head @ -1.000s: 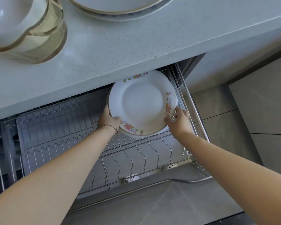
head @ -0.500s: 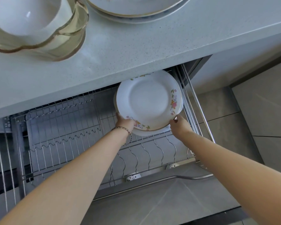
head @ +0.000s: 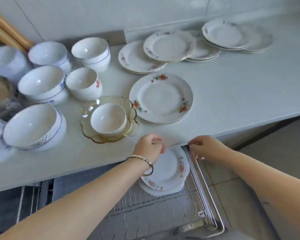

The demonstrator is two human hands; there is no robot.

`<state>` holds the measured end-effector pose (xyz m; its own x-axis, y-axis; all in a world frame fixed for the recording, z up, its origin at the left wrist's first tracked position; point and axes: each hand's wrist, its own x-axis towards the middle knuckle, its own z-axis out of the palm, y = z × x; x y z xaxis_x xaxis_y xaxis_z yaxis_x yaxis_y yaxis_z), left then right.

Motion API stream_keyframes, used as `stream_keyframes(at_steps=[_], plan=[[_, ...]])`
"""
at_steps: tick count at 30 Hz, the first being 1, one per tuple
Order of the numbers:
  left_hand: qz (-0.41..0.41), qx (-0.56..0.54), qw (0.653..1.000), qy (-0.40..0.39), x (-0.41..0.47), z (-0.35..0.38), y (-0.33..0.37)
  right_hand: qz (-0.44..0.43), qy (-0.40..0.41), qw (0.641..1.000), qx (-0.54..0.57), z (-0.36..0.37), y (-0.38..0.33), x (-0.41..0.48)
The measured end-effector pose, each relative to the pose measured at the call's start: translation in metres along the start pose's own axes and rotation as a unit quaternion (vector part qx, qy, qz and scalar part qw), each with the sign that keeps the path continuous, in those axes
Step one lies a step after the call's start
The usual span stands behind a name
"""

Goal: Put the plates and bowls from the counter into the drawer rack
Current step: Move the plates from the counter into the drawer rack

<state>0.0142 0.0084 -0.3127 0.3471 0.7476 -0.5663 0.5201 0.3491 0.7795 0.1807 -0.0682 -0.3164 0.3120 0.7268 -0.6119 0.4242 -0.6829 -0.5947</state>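
Two floral plates (head: 170, 170) stand leaning in the wire drawer rack (head: 145, 213), at its right end under the counter edge. My left hand (head: 150, 146) hovers just above them with its fingers loosely curled, holding nothing. Beside the rack's right rail, my right hand (head: 201, 147) is also loosely curled and empty. On the counter (head: 232, 87), a stack of red-flower plates (head: 161, 98) lies nearest. Further back lie more plate stacks (head: 169, 45). A white bowl (head: 109, 118) sits in an amber glass dish (head: 111, 135).
Several white bowls (head: 42, 84) crowd the counter's left side, with a large one (head: 33, 125) near the edge. Wooden rolling pins (head: 7, 32) lean at the back left. The drawer's metal handle bar (head: 215, 222) juts out over the tiled floor (head: 275, 161).
Both hands have let go of the floral plates, which now stand in the rack, and have risen to the counter edge. The view has tilted up onto the counter.
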Motion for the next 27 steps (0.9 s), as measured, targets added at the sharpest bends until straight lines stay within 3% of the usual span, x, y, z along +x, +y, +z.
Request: stream_keyframes(at_steps=[5, 9, 12, 16, 21, 27], plan=[[-0.086, -0.109, 0.985, 0.1, 0.045, 0.006, 0.046, -0.017, 0.081, 0.987, 0.136, -0.056, -0.048, 0.041], [-0.183, -0.215, 0.944, 0.171, 0.097, 0.018, 0.041, -0.009, 0.142, 0.986, 0.084, -0.079, -0.059, 0.093], [-0.203, -0.253, 0.915, 0.241, 0.098, 0.019, 0.049, 0.04, 0.105, 0.989, 0.101, -0.083, -0.059, 0.124], [-0.178, -0.257, 0.898, 0.308, 0.102, 0.026, 0.044, 0.028, 0.063, 0.988, 0.14, -0.085, -0.061, 0.146], [-0.148, -0.292, 0.894, 0.305, 0.099, 0.024, 0.036, 0.01, 0.065, 0.979, 0.193, -0.085, -0.053, 0.146], [-0.117, -0.205, 0.936, 0.26, 0.066, 0.033, 0.03, 0.013, 0.135, 0.969, 0.206, -0.077, -0.027, 0.097]])
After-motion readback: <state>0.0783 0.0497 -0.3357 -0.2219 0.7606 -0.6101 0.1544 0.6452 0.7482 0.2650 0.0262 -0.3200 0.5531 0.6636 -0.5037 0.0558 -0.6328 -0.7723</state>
